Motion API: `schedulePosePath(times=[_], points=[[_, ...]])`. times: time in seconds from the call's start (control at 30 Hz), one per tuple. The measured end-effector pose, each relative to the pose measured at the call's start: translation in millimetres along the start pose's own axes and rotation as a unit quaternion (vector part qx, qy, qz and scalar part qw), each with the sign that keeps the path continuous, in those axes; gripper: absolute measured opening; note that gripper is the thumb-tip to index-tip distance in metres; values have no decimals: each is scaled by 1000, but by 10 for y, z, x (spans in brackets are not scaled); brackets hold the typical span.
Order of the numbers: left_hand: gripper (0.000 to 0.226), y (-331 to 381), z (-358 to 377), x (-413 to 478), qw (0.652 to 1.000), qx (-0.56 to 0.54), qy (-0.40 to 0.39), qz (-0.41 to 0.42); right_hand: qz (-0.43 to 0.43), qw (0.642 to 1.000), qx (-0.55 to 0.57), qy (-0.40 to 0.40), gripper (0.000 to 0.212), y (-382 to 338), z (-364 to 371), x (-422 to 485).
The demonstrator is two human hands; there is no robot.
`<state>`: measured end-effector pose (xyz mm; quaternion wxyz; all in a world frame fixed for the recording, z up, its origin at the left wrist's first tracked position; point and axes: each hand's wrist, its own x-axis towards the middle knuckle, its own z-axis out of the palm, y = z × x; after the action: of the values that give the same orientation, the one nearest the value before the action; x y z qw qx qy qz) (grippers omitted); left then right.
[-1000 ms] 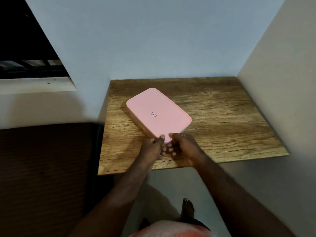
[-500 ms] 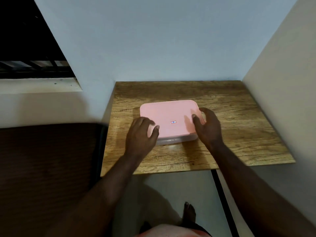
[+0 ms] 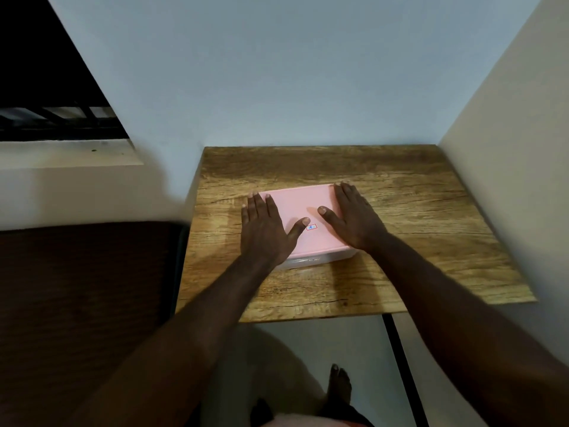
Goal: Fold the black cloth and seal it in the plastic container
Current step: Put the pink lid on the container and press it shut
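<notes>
Change: since half a second ago the curled fingers at the short ends of the pink lid have been straightened and laid flat on top of it.
Left hand: spread palm-down over the lid's left end, fingers straight, thumb angled towards the middle.
Right hand: laid flat on the right end, fingers together and pointing far, thumb stretched inwards.
Container place: the plastic container is set on the wooden table, left of centre, its long side facing the near edge.
Black cloth: not seen anywhere; it is judged to be inside, though this is hidden by the opaque lid.
Done: folding and packing appear finished, and the lid has been placed.
Left: the lid is probably being pressed down; whether every edge is snapped shut cannot be told.
Materials: the lid is smooth, matte, rectangular with rounded corners, and marked by a small sticker; the base is clear, glossy plastic; the table is rough-grained with dark cracks.
</notes>
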<state>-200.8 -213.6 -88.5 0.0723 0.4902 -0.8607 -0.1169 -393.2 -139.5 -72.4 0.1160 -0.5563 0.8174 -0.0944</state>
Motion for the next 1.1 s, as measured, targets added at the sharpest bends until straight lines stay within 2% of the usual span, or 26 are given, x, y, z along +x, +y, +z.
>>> schedulePosePath(times=[0.17,0.37,0.57,0.63,0.73,0.87,0.97,1.1], points=[[122,8,15,7,999,30,-18,-1,9,1000,15,-20,101,-6,-5,9],[120,18,-51,52,999,32,-30,-5,15,999,33,-24,99,5,-10,35],[117,-87,-151,116,998,31,-45,19,8,993,117,-14,96,-99,-138,-1],[114,-117,-203,97,998,32,-44,23,-1,992,120,-50,102,-100,-181,-38],[114,-182,-275,-108,997,33,-32,66,-68,991,12,-113,122,-29,-127,-185],[108,-240,-207,-435,983,81,-94,134,-134,977,-92,-134,131,15,-51,-401],[102,-263,-159,-447,977,136,-95,132,-130,973,-149,-116,121,-112,-33,-416],[95,-378,-196,-420,979,150,-87,105,-117,976,-164,-84,94,-339,56,-458]])
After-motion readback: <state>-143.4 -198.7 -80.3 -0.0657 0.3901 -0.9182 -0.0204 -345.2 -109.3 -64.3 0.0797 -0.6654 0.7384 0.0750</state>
